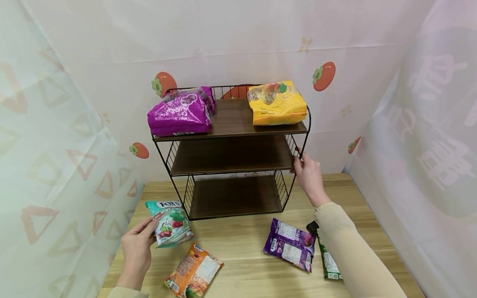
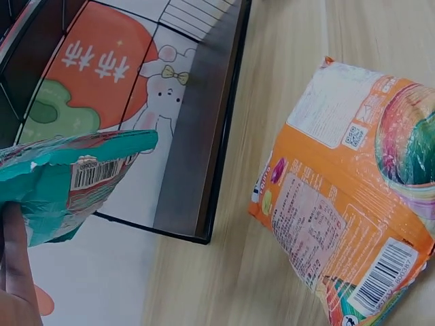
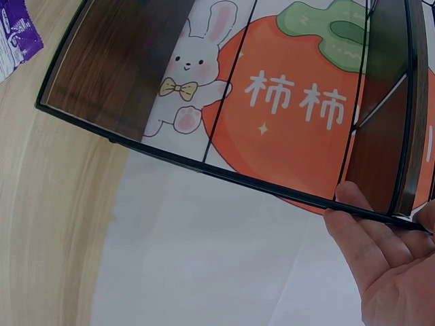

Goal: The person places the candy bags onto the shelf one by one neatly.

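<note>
My left hand (image 1: 138, 244) pinches the edge of a teal Fox's mint candy bag (image 1: 173, 227), beside the lower left of a three-tier shelf rack (image 1: 234, 154). In the left wrist view the teal bag (image 2: 88, 173) tilts sideways, with only some fingers (image 2: 17, 261) visible at the edge. My right hand (image 1: 308, 176) holds the rack's right side by the middle shelf. The right wrist view shows its fingers (image 3: 367, 251) hooked over the black frame (image 3: 265, 183). A purple bag (image 1: 180, 111) and a yellow bag (image 1: 279, 105) sit on the top shelf.
An orange candy bag (image 1: 194, 271) lies on the wooden table (image 1: 238, 252) at front left. A purple Fox's bag (image 1: 290, 244) lies at front right, near a green bag (image 1: 329, 263) partly hidden by my right forearm. Printed cloth walls (image 1: 231, 45) stand behind and at both sides.
</note>
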Tool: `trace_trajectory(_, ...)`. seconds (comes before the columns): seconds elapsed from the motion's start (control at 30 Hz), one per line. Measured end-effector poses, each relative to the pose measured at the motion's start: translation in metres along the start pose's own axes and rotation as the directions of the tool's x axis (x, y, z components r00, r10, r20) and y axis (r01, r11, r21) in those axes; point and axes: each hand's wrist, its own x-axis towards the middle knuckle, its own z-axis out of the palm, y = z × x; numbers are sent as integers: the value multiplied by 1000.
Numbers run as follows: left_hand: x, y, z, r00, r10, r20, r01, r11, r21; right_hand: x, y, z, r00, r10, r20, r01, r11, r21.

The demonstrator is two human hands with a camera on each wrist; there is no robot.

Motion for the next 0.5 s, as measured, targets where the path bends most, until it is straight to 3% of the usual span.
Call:
trace_trajectory(0.3,-6,-1,3,997,74,-15,-74,997,-4,-1,-1,0,1000,-14,3,14,1000,-6)
trace_trajectory(0.5,-9,0,7,993,111,24,-111,994,-20,-1,0,1,1000,-22,-15,22,1000,-21)
